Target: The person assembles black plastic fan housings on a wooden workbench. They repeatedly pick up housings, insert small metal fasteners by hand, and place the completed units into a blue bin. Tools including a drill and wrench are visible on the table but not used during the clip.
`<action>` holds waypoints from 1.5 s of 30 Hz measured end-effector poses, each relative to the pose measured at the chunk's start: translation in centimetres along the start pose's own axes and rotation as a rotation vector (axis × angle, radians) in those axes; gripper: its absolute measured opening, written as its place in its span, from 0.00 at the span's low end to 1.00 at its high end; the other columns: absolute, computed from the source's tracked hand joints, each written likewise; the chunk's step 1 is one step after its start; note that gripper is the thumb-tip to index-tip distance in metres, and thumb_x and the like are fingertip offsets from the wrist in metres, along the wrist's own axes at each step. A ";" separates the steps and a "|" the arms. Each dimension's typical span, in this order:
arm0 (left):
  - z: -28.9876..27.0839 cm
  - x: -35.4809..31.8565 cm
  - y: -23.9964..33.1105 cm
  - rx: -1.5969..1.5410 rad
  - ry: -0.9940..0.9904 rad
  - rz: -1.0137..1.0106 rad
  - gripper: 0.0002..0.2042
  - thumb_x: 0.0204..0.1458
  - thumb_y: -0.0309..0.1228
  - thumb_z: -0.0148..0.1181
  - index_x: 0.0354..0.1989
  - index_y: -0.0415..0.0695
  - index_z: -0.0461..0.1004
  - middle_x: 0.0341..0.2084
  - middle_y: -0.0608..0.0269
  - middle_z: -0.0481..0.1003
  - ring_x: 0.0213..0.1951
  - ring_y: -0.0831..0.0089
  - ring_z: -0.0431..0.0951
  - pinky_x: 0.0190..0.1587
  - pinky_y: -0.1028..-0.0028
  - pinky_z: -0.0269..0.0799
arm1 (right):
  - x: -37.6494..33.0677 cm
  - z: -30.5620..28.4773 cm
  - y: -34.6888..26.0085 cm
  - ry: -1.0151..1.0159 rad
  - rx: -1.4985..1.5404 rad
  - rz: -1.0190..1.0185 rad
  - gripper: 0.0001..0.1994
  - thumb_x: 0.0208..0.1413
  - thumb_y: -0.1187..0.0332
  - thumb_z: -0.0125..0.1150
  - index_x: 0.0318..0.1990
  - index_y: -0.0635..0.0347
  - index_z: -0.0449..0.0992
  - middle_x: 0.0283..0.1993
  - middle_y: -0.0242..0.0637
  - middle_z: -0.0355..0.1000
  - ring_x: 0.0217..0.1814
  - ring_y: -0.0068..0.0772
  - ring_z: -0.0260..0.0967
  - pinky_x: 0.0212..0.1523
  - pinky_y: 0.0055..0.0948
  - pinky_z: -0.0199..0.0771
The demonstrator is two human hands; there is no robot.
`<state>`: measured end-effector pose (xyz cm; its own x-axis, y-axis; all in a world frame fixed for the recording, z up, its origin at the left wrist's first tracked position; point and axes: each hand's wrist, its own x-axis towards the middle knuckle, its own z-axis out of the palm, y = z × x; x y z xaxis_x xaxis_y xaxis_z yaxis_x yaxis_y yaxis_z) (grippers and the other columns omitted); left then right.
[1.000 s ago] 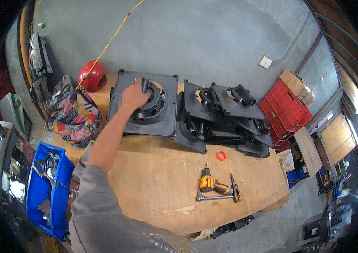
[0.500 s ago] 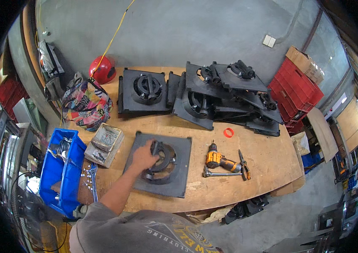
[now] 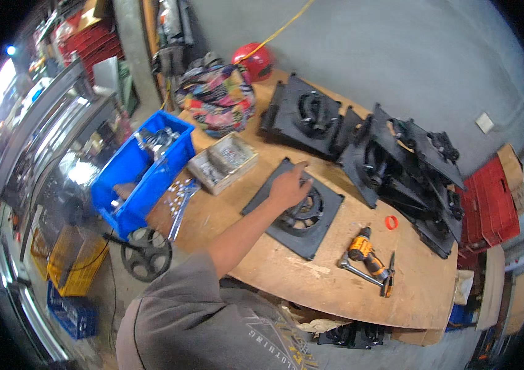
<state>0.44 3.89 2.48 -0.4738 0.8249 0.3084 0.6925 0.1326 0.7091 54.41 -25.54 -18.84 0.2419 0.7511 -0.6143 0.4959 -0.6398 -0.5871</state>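
My left hand point(image 3: 289, 189) reaches over a square black plate point(image 3: 314, 246) with a raised round ring point(image 3: 304, 213) at its middle. The fingers are stretched and apart, resting at the far side of the ring; the palm hides part of it. My right hand is out of view. To the right of the plate lie an orange-black cordless drill point(image 3: 360, 248), a ratchet wrench point(image 3: 360, 272) and pliers with orange-black handles point(image 3: 389, 277). An adjustable wrench point(image 3: 181, 213) lies left of the plate, beside small scattered parts.
A blue bin point(image 3: 148, 194) and a divided box of small hardware point(image 3: 223, 163) stand at the left. More black plates point(image 3: 305, 117) are piled along the back and right. A patterned cloth bundle point(image 3: 218, 98), red helmet point(image 3: 253, 61), orange ring point(image 3: 391, 222) and red crates point(image 3: 490, 203) surround them.
The view has turned left and tilted. My left hand was curled round a black upright piece at the ring; now its fingers are extended.
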 end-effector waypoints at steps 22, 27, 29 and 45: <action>-39.0 -7.7 -26.9 0.356 0.035 -0.383 0.17 0.49 0.33 0.65 0.49 0.45 0.78 0.35 0.50 0.81 0.38 0.52 0.82 0.42 0.57 0.76 | 0.7 17.6 -43.6 0.136 -0.106 -1.093 0.12 0.59 0.74 0.57 0.48 0.69 0.75 0.42 0.42 0.75 0.38 0.30 0.72 0.40 0.27 0.73; -36.9 -7.8 -34.8 0.587 -0.274 -0.470 0.19 0.45 0.29 0.64 0.49 0.45 0.78 0.39 0.45 0.80 0.42 0.48 0.81 0.46 0.54 0.76 | -2.4 24.8 -47.9 0.028 -0.088 -1.070 0.11 0.56 0.73 0.59 0.46 0.68 0.77 0.43 0.46 0.76 0.46 0.41 0.74 0.47 0.34 0.73; -36.0 -7.6 -37.1 0.608 -0.357 -0.592 0.18 0.42 0.26 0.63 0.45 0.44 0.79 0.38 0.44 0.80 0.41 0.48 0.81 0.44 0.53 0.77 | -3.6 26.3 -48.3 -0.006 -0.147 -1.135 0.11 0.56 0.72 0.59 0.45 0.68 0.77 0.43 0.47 0.76 0.46 0.43 0.74 0.48 0.35 0.73; -32.3 -9.9 -40.1 0.499 -0.402 -0.477 0.12 0.43 0.27 0.64 0.38 0.44 0.81 0.36 0.45 0.80 0.40 0.48 0.81 0.46 0.53 0.76 | -5.9 29.5 -43.4 -0.227 -0.248 -0.987 0.11 0.55 0.73 0.60 0.44 0.70 0.77 0.37 0.50 0.77 0.40 0.37 0.76 0.43 0.32 0.75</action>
<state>-40.24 -27.35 -8.56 -0.6138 0.7395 -0.2766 0.6712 0.6732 0.3102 6.87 -6.95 -5.28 -0.5141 0.8575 -0.0197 0.5514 0.3128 -0.7734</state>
